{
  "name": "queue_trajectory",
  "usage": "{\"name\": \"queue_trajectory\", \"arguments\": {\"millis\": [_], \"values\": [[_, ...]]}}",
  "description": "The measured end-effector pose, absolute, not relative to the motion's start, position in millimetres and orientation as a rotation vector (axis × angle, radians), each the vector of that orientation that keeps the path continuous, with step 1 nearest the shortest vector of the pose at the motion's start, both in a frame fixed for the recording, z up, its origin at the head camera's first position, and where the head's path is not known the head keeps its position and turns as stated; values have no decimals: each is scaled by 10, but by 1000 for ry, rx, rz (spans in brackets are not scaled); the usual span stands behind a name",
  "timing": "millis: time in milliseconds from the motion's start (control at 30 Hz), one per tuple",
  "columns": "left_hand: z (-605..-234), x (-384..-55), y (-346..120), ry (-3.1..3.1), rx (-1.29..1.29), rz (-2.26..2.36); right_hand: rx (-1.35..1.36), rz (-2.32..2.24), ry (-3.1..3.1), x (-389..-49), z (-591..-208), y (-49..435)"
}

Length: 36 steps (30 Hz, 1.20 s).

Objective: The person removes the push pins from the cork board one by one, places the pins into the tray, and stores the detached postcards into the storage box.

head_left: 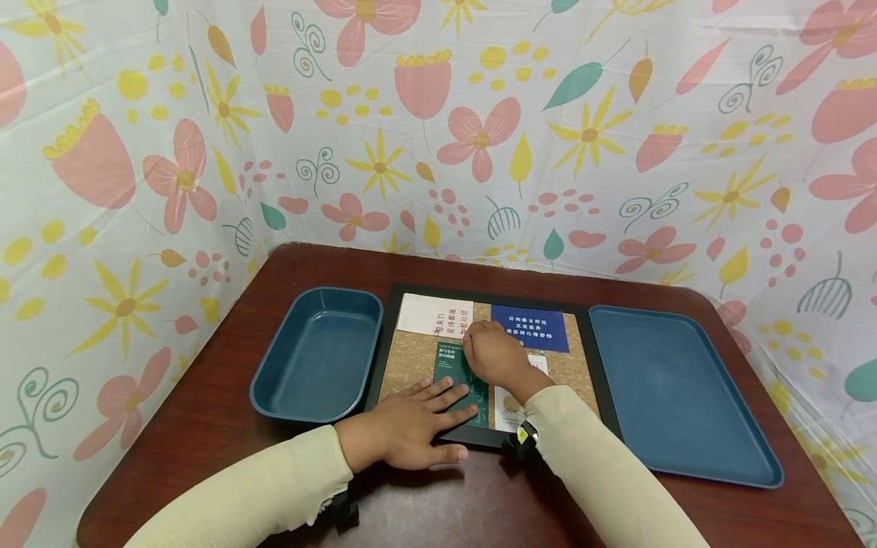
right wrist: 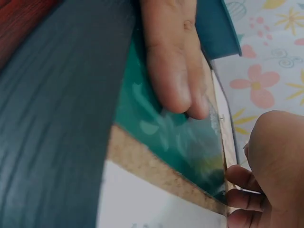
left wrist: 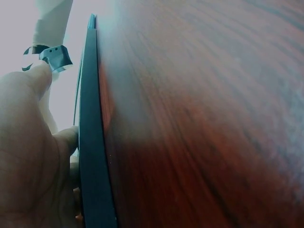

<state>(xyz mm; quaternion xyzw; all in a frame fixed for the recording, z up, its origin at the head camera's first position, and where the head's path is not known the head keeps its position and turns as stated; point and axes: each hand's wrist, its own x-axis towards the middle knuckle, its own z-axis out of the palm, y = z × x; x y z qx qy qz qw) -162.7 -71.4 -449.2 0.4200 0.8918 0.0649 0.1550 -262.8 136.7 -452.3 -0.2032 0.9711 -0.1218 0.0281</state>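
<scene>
A cork board [head_left: 406,365] in a black frame lies on the table with several printed cards on it. My left hand [head_left: 414,426] is spread flat over the lower part of a green card [head_left: 448,373], its fingertips pressing the card. At that card's upper right corner, my right hand [head_left: 495,356] rests with curled fingers. The right wrist view shows the curled fingers [right wrist: 244,202] at the card's far edge; whatever is between thumb and forefinger is hidden. A white card [head_left: 510,411] lies partly under the right wrist.
A deep blue tray [head_left: 317,354] stands left of the board, and a flat blue tray [head_left: 678,388] lies right of it. Along the board's top are a white card [head_left: 425,313] and a dark blue card [head_left: 541,326]. Flower-printed cloth [head_left: 479,190] hangs behind the table.
</scene>
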Motion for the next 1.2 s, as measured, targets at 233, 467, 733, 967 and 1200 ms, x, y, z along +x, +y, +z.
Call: {"name": "queue_trajectory", "arguments": {"millis": [233, 467, 733, 967, 1200], "values": [[-4506, -1621, -711, 2563, 1199, 188, -590, -478, 2982, -2608, -4480, 1369], [-4506, -1626, -702, 2556, 1210, 187, -646, -494, 3023, -2575, -4483, 1425], [-4495, -1624, -704, 2554, 1212, 188, -694, -514, 3038, -2554, -4484, 1522], [-4495, -1627, -716, 2548, 1208, 193, -734, -521, 3058, -2539, -4458, 1605], [-4512, -1634, -723, 2557, 1201, 193, -744, -506, 3080, -2540, -4461, 1653]]}}
